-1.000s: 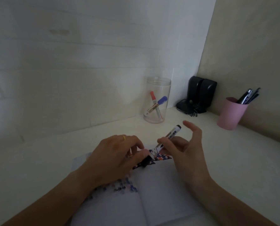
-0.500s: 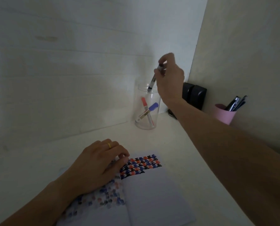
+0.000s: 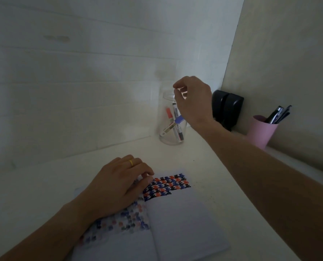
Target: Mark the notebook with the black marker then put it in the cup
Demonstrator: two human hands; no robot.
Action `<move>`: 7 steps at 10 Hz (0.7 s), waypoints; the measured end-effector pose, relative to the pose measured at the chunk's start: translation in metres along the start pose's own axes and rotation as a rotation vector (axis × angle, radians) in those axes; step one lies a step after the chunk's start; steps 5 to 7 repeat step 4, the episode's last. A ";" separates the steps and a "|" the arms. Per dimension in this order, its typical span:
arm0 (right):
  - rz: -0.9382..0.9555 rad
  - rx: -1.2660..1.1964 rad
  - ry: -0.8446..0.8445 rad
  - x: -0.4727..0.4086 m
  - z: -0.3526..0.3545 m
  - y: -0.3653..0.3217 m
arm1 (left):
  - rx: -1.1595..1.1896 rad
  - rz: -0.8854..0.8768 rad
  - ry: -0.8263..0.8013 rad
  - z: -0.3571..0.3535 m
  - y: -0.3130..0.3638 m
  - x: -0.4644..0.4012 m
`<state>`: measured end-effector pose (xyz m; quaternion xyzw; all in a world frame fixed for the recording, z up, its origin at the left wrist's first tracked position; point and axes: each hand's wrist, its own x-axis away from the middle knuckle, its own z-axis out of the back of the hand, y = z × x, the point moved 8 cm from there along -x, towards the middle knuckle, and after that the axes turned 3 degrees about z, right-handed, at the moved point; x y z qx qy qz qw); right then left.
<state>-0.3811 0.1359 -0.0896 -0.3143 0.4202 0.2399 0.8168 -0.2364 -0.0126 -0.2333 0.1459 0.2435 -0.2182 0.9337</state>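
Observation:
The open notebook (image 3: 179, 223) lies on the white desk, with rows of black, red and blue marks across the top of its right page. My left hand (image 3: 119, 187) rests on the left page, fingers curled at the fold. The clear cup (image 3: 165, 104) stands by the back wall. In it the black marker (image 3: 178, 127) stands upright, cap end down, beside a red marker (image 3: 169, 113) and a blue-capped marker (image 3: 179, 120). My right hand (image 3: 192, 98) hovers over the cup's rim, its fingertips just above the black marker's top and loosely apart, touching nothing I can see.
A pink cup (image 3: 260, 130) with several pens stands at the right wall. Two small black speakers (image 3: 228, 106) sit in the corner right behind the clear cup. Walls close the desk in at the back and right.
My right hand carried the black marker from over the notebook up to the clear cup, lowered it in and let it go. My left hand stayed on the notebook.

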 end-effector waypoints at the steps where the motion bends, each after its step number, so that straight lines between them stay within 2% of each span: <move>1: 0.025 -0.077 -0.053 0.049 0.017 -0.016 | 0.002 -0.008 -0.006 0.000 0.001 0.001; 2: -0.053 -0.103 -0.199 0.110 0.024 -0.019 | -0.005 -0.005 -0.026 0.000 0.000 -0.001; 4: -0.137 0.055 -0.429 0.188 0.015 0.001 | -0.016 0.007 -0.001 0.002 0.000 0.000; 7: -0.137 0.055 -0.429 0.188 0.015 0.001 | -0.016 0.007 -0.001 0.002 0.000 0.000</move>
